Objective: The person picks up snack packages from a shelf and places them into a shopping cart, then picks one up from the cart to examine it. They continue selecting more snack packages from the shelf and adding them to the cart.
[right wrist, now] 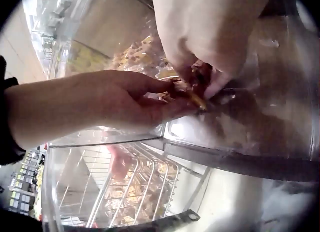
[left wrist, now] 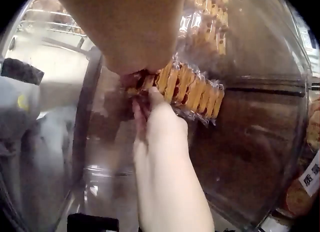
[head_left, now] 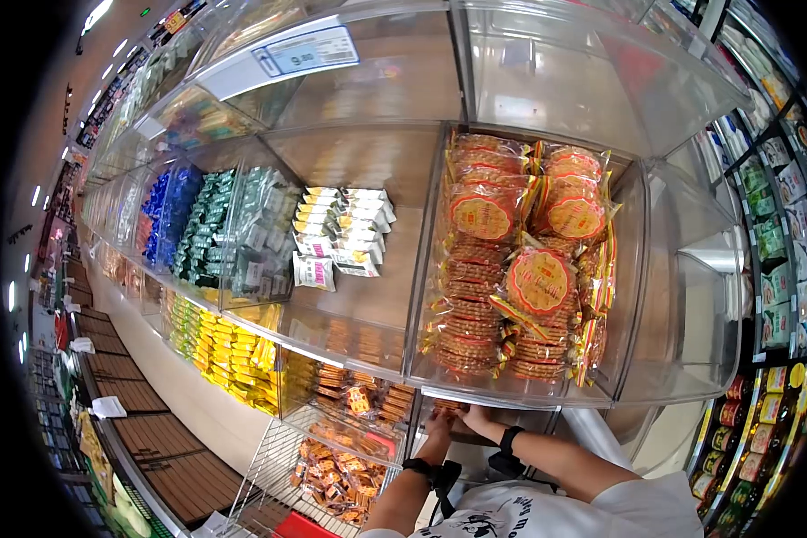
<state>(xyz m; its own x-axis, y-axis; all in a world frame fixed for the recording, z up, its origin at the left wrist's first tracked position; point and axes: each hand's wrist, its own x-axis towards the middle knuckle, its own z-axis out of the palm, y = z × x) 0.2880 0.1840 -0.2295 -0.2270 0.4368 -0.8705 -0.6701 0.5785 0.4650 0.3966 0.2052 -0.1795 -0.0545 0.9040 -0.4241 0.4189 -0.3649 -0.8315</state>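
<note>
Both hands are together inside a lower clear bin, at a row of small wrapped orange-brown biscuits (left wrist: 192, 91). In the right wrist view the left hand (right wrist: 132, 99) pinches wrapped biscuits between thumb and fingers. The right hand (right wrist: 205, 41) comes from above, its fingers curled round the same dark-red and orange pieces. From the head view, the left hand (head_left: 437, 425) and right hand (head_left: 478, 420) meet just under the upper bin's front edge, which partly hides the biscuits. Fingertips of the left hand are in shadow in the left wrist view.
Above the hands is a clear bin of round packaged crackers (head_left: 541, 282); white packets (head_left: 342, 235) lie in the bin beside it. A wire basket (head_left: 269, 466) holding wrapped biscuits (head_left: 336, 475) stands left of the hands. Stocked shelves (head_left: 771, 421) are at right.
</note>
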